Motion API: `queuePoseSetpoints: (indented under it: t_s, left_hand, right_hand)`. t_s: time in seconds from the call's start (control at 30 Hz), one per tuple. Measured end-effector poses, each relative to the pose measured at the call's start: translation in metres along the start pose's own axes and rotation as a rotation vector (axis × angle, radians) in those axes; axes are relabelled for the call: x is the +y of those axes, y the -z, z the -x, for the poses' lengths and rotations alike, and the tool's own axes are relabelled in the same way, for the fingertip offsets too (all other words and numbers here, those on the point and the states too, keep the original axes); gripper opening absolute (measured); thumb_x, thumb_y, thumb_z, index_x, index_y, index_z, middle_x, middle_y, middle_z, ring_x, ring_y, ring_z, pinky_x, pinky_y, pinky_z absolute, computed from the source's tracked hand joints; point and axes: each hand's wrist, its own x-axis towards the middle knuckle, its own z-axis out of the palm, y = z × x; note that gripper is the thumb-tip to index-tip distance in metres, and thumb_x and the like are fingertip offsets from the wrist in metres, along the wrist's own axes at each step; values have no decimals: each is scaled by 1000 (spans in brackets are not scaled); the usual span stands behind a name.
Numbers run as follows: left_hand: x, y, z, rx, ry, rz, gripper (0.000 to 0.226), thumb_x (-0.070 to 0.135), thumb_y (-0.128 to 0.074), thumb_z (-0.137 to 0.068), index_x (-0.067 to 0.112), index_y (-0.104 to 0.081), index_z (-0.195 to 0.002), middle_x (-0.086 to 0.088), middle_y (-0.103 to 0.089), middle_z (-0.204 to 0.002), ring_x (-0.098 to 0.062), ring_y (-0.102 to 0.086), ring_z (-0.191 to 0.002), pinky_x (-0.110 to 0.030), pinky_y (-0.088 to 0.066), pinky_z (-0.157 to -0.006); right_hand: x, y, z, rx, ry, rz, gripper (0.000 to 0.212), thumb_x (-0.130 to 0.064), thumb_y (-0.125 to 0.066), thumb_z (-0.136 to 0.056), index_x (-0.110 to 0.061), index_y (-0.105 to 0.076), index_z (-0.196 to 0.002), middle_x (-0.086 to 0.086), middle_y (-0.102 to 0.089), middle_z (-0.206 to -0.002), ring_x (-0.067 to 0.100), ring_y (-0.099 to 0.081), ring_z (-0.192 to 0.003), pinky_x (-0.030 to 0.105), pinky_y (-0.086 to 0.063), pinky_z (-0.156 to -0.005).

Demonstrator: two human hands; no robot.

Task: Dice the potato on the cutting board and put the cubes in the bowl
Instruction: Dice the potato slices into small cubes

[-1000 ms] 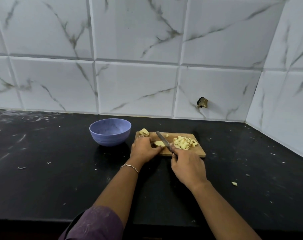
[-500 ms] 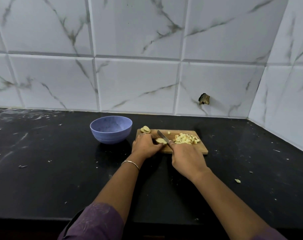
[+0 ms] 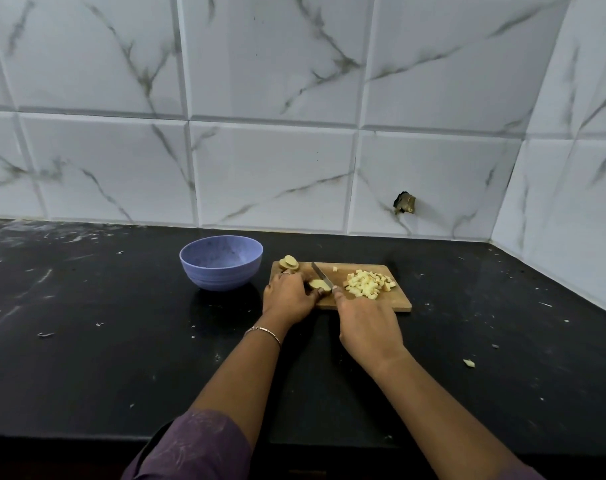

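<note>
I see the left hand (image 3: 289,296) pinch a potato slice (image 3: 318,283) on the board (image 3: 395,304). The right hand (image 3: 367,323) grips the knife (image 3: 320,273), blade right by the slice

One wide-angle view, worn on the head, looks forward and down over the counter (image 3: 87,358). The board (image 3: 357,270) sits mid-frame, some way off; the wall (image 3: 277,161) fills the upper half.
</note>
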Motion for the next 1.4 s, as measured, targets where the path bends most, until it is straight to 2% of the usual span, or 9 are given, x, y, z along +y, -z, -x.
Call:
queuePoseSetpoints:
  t_s: [0.13,0.4,0.83,1.07,1.13,1.23,1.4]
  left_hand:
    - [0,0,0,-6,19,12,43,50,-60,-91,19,-65,-120,-4,-60,-127,-24,-50,-124,-42,-43,-101]
    - [1,2,1,-21,27,39,44,50,-61,-90,22,-64,-123,-2,-61,-127,-22,-50,-124,-42,-44,-102]
    - [6,3,5,-1,54,47,41,48,-60,-91,20,-65,-120,-3,-61,-125,-23,-49,-125,-41,-40,-103]
    - [6,1,5,-1,66,36,38,46,-58,-92,21,-66,-119,-2,-59,-127,-23,-44,-130,-42,-36,-103]
    - [7,3,6,-2,64,34,38,45,-57,-93,21,-65,-121,-3,-57,-130,-23,-42,-131,-41,-36,-104]
    - [7,4,7,-10,56,34,41,46,-57,-94,22,-62,-126,-3,-55,-134,-24,-41,-133,-42,-35,-106]
    - [6,3,9,-25,36,7,46,48,-56,-95,24,-57,-134,-4,-51,-140,-25,-39,-135,-44,-34,-107]
  right_hand:
    - [0,0,0,2,11,-8,64,-11,-51,-100,-20,-23,-157,0,-65,-99,16,-63,-89,31,-50,-68]
    - [4,5,-3,-9,-64,-201,58,-17,-54,-99,-26,-35,-153,-3,-65,-105,15,-61,-98,31,-51,-78]
    - [0,8,-1,-30,-54,-145,61,-16,-52,-100,-24,-28,-156,-3,-65,-100,14,-62,-90,32,-54,-75]
    - [-1,10,14,-33,-69,-126,64,-14,-54,-98,-25,-28,-156,-2,-65,-101,15,-63,-87,30,-53,-69]
    - [-1,11,18,-23,-71,-130,64,-13,-53,-99,-25,-28,-156,-2,-64,-103,15,-63,-88,31,-54,-69]
    - [-3,10,23,-40,-92,-120,64,-13,-50,-100,-26,-23,-157,-3,-64,-95,14,-63,-83,31,-52,-67]
    - [-4,7,28,6,-208,-292,59,-22,-45,-104,-32,-20,-157,-6,-62,-90,12,-60,-80,30,-52,-69]
